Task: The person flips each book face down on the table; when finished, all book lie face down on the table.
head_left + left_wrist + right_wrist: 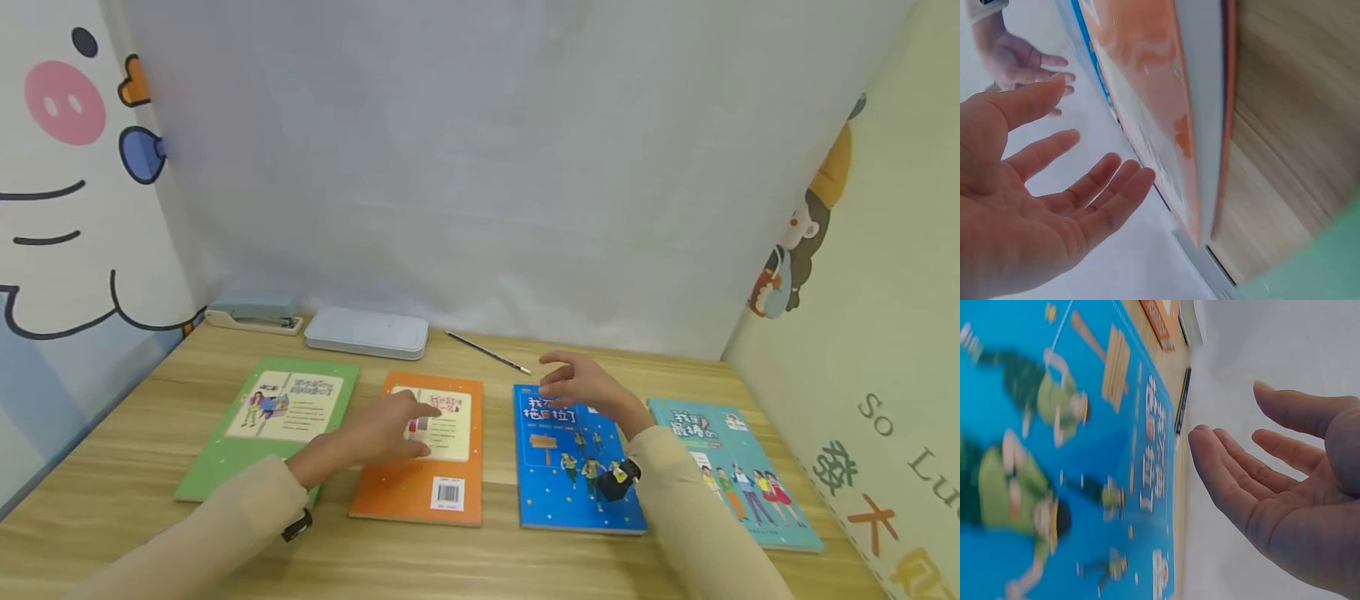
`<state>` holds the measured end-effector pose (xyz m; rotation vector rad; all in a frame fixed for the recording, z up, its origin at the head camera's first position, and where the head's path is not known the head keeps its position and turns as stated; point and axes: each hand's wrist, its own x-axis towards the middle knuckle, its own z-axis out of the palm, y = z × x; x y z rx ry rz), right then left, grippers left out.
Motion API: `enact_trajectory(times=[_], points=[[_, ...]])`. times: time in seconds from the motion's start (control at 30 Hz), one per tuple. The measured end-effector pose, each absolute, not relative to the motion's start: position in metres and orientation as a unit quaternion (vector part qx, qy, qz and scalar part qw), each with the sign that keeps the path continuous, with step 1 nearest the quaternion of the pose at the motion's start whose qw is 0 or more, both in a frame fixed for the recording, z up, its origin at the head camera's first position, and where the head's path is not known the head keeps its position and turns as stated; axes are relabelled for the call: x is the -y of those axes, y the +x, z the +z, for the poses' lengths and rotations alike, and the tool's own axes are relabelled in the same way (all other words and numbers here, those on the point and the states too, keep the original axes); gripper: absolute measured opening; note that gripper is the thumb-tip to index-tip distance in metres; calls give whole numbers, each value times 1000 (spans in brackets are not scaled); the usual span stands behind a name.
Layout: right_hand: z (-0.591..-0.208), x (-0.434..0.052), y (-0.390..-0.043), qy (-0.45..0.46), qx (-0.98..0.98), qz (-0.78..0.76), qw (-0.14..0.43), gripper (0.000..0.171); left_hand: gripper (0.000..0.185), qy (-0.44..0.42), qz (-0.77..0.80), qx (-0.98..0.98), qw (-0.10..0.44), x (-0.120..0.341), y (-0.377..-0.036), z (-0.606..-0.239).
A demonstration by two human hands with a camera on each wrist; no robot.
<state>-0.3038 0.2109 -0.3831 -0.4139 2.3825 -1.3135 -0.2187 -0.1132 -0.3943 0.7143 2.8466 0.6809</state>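
- 4 books lie flat in a row on the desk (112, 483): green book (270, 421), orange book (423, 454), blue book (570, 458), teal book (731, 471).
- The left hand (382, 433) hovers over the orange book, fingers loose and spread, holding nothing; the left wrist view shows the bare palm (1029, 206) just beside the cover.
- The right hand (585, 387) hangs above the top edge of the blue book, fingers relaxed, gripping nothing; the right wrist view shows it (1285, 487) apart from the cover.
- Judging by this, no book is lifted or stacked; all 4 lie apart, so any handling of them looks not yet begun.
- Behind the row: a stapler (251, 312), a pale case (367, 333) and a pencil (487, 352).
- Writing: the covers bear Chinese titles, too small to read surely; the orange book shows a barcode (447, 493). The right wall (862, 333) reads "So Lu", cut off at the edge.
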Motion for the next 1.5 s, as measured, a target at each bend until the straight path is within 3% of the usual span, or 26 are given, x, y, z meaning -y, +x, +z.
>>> enact_trajectory(times=[0.17, 0.43, 0.63, 1.17, 1.5], points=[[-381, -240, -304, -134, -872, -441, 166, 60, 52, 286, 227, -930, 54, 83, -221, -399], [-386, -278, -300, -96, -885, -430, 151, 57, 56, 339, 206, -912, 101, 42, -219, -406], [-386, -293, -298, -85, -900, -403, 141, 57, 58, 383, 177, -901, 100, 21, -218, -414], [-399, -296, -307, -89, -911, -363, 175, 66, 62, 425, 109, -890, 123, -4, -210, -421], [-400, -283, -311, -70, -905, -379, 182, 62, 64, 412, 99, -895, 140, -8, -210, -418]])
